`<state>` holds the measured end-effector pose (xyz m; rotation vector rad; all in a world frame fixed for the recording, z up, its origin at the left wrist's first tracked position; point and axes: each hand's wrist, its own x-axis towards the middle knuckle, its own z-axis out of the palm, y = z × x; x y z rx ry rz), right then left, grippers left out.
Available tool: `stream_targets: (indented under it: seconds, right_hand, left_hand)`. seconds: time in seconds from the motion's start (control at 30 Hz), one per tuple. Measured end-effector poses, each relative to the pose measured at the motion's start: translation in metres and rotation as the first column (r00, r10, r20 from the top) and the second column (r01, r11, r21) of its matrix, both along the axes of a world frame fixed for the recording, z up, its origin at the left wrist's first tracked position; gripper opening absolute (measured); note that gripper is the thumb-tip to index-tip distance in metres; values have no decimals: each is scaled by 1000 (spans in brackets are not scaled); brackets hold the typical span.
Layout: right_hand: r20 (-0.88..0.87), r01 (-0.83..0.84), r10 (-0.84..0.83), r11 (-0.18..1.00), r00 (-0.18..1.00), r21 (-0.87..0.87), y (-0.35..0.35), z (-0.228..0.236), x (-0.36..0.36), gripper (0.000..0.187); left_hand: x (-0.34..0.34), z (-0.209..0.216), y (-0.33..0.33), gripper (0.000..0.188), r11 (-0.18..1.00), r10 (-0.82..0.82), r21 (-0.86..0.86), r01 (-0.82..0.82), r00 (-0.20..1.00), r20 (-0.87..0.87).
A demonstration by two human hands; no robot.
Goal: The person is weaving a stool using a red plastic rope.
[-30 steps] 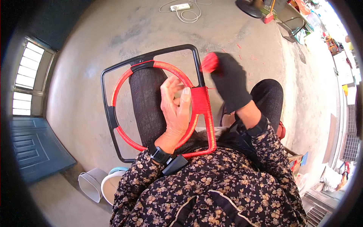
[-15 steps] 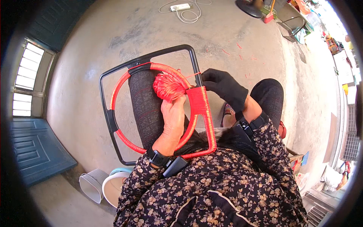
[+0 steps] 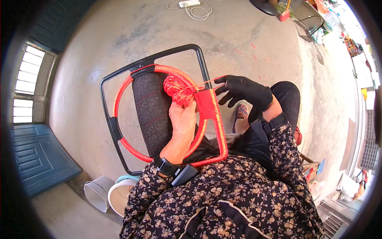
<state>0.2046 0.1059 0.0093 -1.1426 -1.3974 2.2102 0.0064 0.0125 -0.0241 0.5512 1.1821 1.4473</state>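
A black metal frame, a rounded rectangle with a ring inside it, rests tilted across my lap. Shiny red cord covers much of the ring and the near right part of the frame. In my bare left hand is a bundle of red cord, gripped at its lower end inside the ring. My right hand, in a black glove, is just outside the frame's right bar. A taut red strand runs from the frame to its pinched thumb and forefinger; its other fingers are spread.
Red cord scraps are scattered on the concrete floor. A white power strip with a cable lies at the far side. Two pale bins stand at lower left. A broom and a metal-framed chair are at far right.
My right hand has drawn away from the frame's bar to the right, lengthening the strand, and its lower fingers have spread. The frame has shifted slightly left; my left hand keeps its grip.
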Motion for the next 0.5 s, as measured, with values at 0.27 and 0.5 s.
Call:
stream_targets:
  seconds: [0.27, 0.5]
  right_hand:
    - [-267, 179, -218, 970, 939, -162, -23, -46, -42, 39]
    - [-668, 546, -510, 818, 542, -182, -5, -76, 16, 38]
  left_hand:
    - [1, -4, 2, 25, 988, -103, -88, 129, 962, 254]
    - [-5, 2, 0, 22, 987, -74, -122, 105, 968, 238]
